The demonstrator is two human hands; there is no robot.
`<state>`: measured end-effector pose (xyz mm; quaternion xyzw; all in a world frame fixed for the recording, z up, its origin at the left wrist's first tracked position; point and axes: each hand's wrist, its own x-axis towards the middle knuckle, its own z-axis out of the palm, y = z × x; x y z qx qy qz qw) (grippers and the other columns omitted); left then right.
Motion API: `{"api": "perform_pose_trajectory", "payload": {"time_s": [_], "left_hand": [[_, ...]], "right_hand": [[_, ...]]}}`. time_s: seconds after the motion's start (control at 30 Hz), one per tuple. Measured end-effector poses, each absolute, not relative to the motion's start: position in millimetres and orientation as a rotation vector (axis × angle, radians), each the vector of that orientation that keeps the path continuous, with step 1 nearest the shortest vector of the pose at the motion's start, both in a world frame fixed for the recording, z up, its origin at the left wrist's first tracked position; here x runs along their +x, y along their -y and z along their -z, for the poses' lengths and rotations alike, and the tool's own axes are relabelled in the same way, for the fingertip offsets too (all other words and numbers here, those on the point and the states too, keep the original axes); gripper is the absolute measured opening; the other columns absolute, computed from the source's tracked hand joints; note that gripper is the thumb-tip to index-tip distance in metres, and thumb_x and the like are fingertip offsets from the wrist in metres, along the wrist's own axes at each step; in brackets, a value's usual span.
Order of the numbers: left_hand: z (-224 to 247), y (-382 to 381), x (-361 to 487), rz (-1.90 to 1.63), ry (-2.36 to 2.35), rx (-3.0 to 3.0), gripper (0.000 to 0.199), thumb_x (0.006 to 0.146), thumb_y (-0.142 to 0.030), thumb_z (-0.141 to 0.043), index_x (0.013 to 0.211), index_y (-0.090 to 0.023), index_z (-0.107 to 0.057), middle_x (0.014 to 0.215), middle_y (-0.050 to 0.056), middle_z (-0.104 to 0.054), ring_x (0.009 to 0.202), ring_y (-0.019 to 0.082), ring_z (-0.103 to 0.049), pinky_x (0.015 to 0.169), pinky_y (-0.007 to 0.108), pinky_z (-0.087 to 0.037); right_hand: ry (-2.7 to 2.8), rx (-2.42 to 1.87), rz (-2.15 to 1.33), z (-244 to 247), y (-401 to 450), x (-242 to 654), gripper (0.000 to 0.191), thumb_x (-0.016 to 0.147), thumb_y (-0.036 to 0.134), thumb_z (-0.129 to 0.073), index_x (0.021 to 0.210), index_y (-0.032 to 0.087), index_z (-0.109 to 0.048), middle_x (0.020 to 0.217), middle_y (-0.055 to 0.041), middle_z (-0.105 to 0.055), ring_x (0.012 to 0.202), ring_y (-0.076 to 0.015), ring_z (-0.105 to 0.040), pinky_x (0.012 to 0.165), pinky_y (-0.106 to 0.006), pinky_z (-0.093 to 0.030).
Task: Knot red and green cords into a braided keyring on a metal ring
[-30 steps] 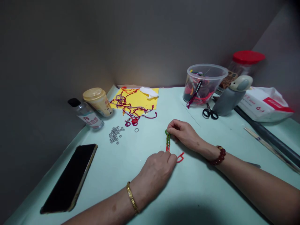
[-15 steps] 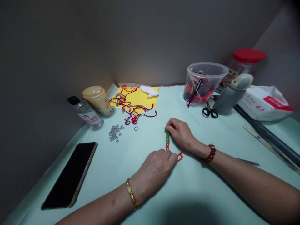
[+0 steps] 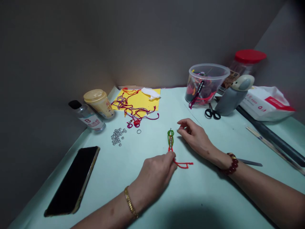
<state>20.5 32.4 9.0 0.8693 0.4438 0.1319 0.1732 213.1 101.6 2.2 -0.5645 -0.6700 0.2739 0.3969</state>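
Left hand [image 3: 156,170] pinching slender red-green cord strip [image 3: 171,141] (pale-dotted down middle); right hand [image 3: 195,138] released, loosely curved.

red cord [image 3: 183,163] part-hidden by left fingers [image 3: 170,156], forearms [image 3: 269,190] cropped

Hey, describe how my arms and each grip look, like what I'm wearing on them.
Your left grip is ungloved, with a gold-coloured, textured bracelet around the wrist. Your right grip is ungloved too; that wrist has a bracelet of round, dark red beads with a gold-coloured accent. Both forearms are bare as far as they show, with no sleeves.
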Motion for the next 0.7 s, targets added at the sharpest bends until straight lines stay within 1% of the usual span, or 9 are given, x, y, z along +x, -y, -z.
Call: {"api": "perform_pose_trajectory", "payload": {"time_s": [0.1,0.17,0.23,0.3,0.37,0.43,0.53,0.63,0.7], "left_hand": [[-19,-39,16,-0.417,-1.277,2.127,0.013,0.095,-0.024,-0.042,0.1,-0.021,-0.053,0.066,-0.004,-0.062,0.056,0.012,-0.054,0.056,0.023,-0.038],[-21,-44,12,-0.444,-1.265,1.975,0.013,0.094,-0.022,-0.041,0.098,-0.021,-0.054,0.059,-0.006,-0.058,0.052,0.011,-0.051,0.056,0.023,-0.036],[-20,-49,9,-0.483,-1.24,1.875,0.013,0.092,-0.022,-0.042,0.097,-0.021,-0.054,0.057,-0.007,-0.055,0.053,0.01,-0.049,0.056,0.022,-0.036],[-16,-53,6,-0.521,-1.229,1.801,0.012,0.091,-0.023,-0.045,0.097,-0.021,-0.054,0.06,-0.007,-0.055,0.054,0.01,-0.049,0.055,0.022,-0.036],[-12,-57,4,-0.549,-1.22,1.736,0.012,0.09,-0.025,-0.047,0.098,-0.02,-0.055,0.063,-0.006,-0.056,0.056,0.01,-0.049,0.055,0.021,-0.036],[-9,-59,3,-0.564,-1.208,1.685,0.013,0.09,-0.026,-0.048,0.098,-0.019,-0.055,0.066,-0.004,-0.057,0.057,0.01,-0.05,0.054,0.021,-0.036],[-7,-60,2,-0.586,-1.205,1.663,0.013,0.09,-0.026,-0.049,0.098,-0.019,-0.056,0.073,-0.003,-0.058,0.059,0.009,-0.049,0.054,0.02,-0.036],[-7,-60,2,-0.6,-1.208,1.677,0.015,0.09,-0.025,-0.048,0.101,-0.019,-0.056,0.076,-0.003,-0.059,0.061,0.009,-0.048,0.055,0.021,-0.036],[-8,-60,3,-0.589,-1.21,1.693,0.016,0.09,-0.025,-0.047,0.101,-0.019,-0.056,0.076,-0.003,-0.059,0.061,0.009,-0.048,0.055,0.021,-0.036]], "right_hand": [[1.694,-1.468,-0.668,-7,-87,216,0.021,0.085,0.023,-0.053,0.104,0.02,-0.059,0.082,0.0003,-0.063,0.066,-0.0135,-0.053,0.064,-0.027,-0.04],[1.815,-1.432,-0.75,-11,-74,215,0.013,0.086,0.023,-0.051,0.096,0.02,-0.06,0.077,0.0007,-0.062,0.067,-0.014,-0.053,0.065,-0.026,-0.04],[1.977,-1.399,-0.857,-13,-61,212,0.011,0.087,0.022,-0.049,0.083,0.021,-0.059,0.074,0.0006,-0.061,0.067,-0.014,-0.053,0.064,-0.026,-0.038],[2.104,-1.429,-0.898,-15,-52,208,0.012,0.086,0.024,-0.051,0.077,0.021,-0.056,0.073,0.0003,-0.06,0.065,-0.0138,-0.051,0.06,-0.026,-0.035],[2.182,-1.503,-0.852,-15,-46,205,0.011,0.082,0.029,-0.058,0.076,0.02,-0.054,0.073,0.0004,-0.059,0.061,-0.0133,-0.047,0.057,-0.025,-0.032],[2.239,-1.558,-0.775,-14,-44,202,0.015,0.077,0.031,-0.062,0.077,0.02,-0.052,0.073,0.0004,-0.057,0.059,-0.0126,-0.044,0.055,-0.025,-0.029],[2.287,-1.574,-0.727,-11,-45,201,0.009,0.079,0.024,-0.056,0.074,0.021,-0.049,0.07,0.0008,-0.056,0.058,-0.0124,-0.042,0.055,-0.025,-0.027],[2.289,-1.55,-0.74,-9,-46,202,0.012,0.082,0.017,-0.047,0.071,0.021,-0.047,0.068,0.0009,-0.055,0.059,-0.0127,-0.043,0.056,-0.026,-0.026],[2.266,-1.55,-0.761,-9,-47,203,0.013,0.083,0.016,-0.045,0.071,0.021,-0.047,0.067,0.001,-0.055,0.059,-0.013,-0.043,0.056,-0.026,-0.026]]}}
